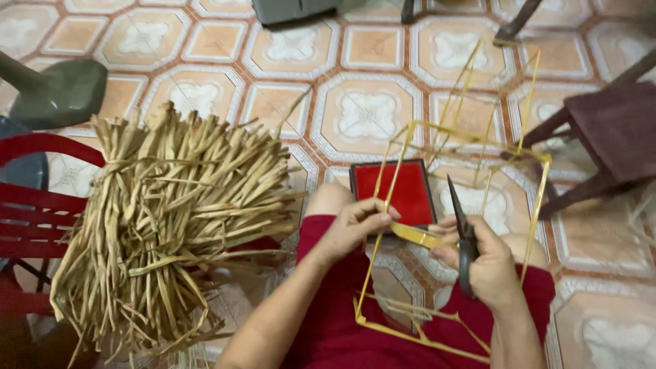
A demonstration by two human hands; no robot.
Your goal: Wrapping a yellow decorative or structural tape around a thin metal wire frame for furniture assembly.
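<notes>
My left hand (352, 225) pinches a long thin yellow leaf strip (383, 205) that runs up and bends across toward the right. In my right hand (488, 263) are black scissors (463, 229), blades pointing up, and a short yellow strip piece (420, 236) held between thumb and fingers. Both hands hover over my lap in dark red cloth (342, 321). More yellow strips (492, 143) loop above and below the hands. A shallow red box with a dark rim (403, 188) lies on the floor just beyond my knees.
A large tied bundle of dried straw-coloured leaves (171, 219) rests on a red chair (34, 212) at my left. A dark wooden stool (608, 137) stands at the right, a green stool (58, 92) at the upper left. Patterned tile floor (362, 109) lies ahead.
</notes>
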